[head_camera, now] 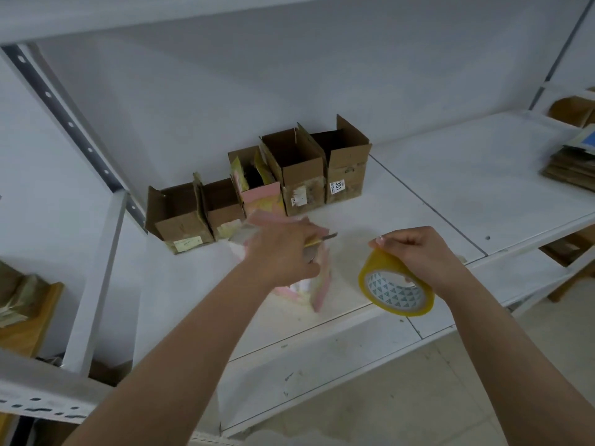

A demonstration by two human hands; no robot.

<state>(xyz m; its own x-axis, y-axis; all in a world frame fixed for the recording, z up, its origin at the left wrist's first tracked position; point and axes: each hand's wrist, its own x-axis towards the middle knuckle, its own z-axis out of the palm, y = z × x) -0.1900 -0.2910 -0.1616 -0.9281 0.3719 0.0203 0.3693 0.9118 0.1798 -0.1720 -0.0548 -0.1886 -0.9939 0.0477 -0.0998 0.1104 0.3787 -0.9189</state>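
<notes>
My left hand (283, 252) reaches over a blurred pink and white box (317, 284) on the white shelf (418, 194) and grips a yellow-handled utility knife (323, 239), its blade pointing right. The hand covers most of the box. To the right, my right hand (415, 252) holds a roll of yellow packing tape (397, 286) just above the shelf's front part, fingers curled over the top of the roll and through its patterned core.
A row of several small open cardboard boxes (299, 169) stands behind the hands, one marked 351. Flattened cardboard (573, 162) is stacked at the far right. A perforated metal upright (70, 123) rises at left, near a wooden piece (29, 320).
</notes>
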